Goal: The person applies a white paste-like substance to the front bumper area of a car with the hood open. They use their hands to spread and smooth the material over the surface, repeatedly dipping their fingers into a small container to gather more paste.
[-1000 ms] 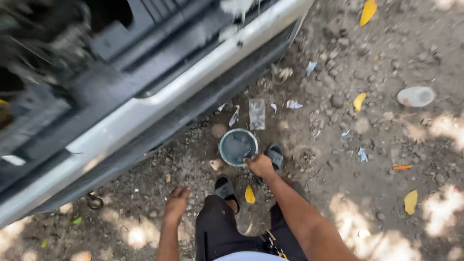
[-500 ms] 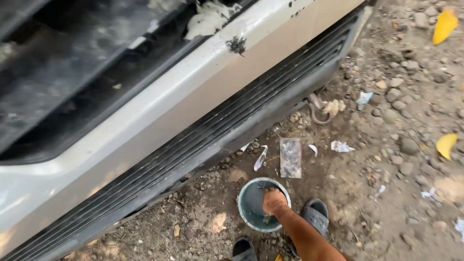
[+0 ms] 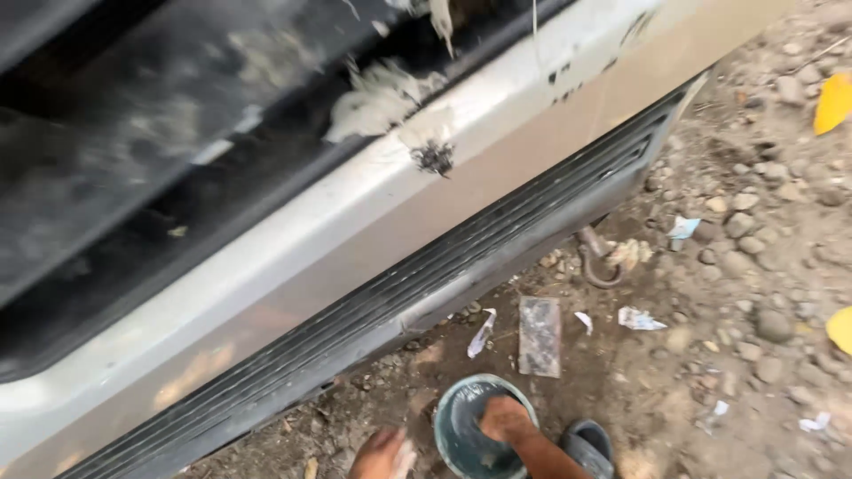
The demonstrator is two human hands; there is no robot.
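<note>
Bumper (image 3: 293, 266) of a silver-grey vehicle — largest item, running diagonally across the view above and beyond both hands; patches of pale filler (image 3: 382, 98) and a dark scuffed spot (image 3: 434, 158) on its upper edge. Black slatted grille (image 3: 461, 257) along the bumper's lower part, directly beyond the hands. Rusty tow hook (image 3: 596, 262) hanging under the bumper, up and to the right of the right hand.

Ground (image 3: 754, 293) of dirt and small stones, scattered with paper scraps and yellow leaves, to the right of the hands.

Round dark-green bowl (image 3: 454, 426) on the ground at the bottom of the view, between the two hands' positions and holding the right one.

Grey rectangular sheet (image 3: 540, 335), likely abrasive paper, lying flat just beyond the bowl and the right hand.

Black sandal (image 3: 590, 443) just right of the right forearm.

Right hand (image 3: 504, 419) — inside the bowl, knuckles up, fingers curled downward; what they grip, if anything, cannot be told.

Left hand (image 3: 383, 454) — just left of the bowl at the frame edge, closed around a small pale object (image 3: 405, 458), too cut off to identify.
</note>
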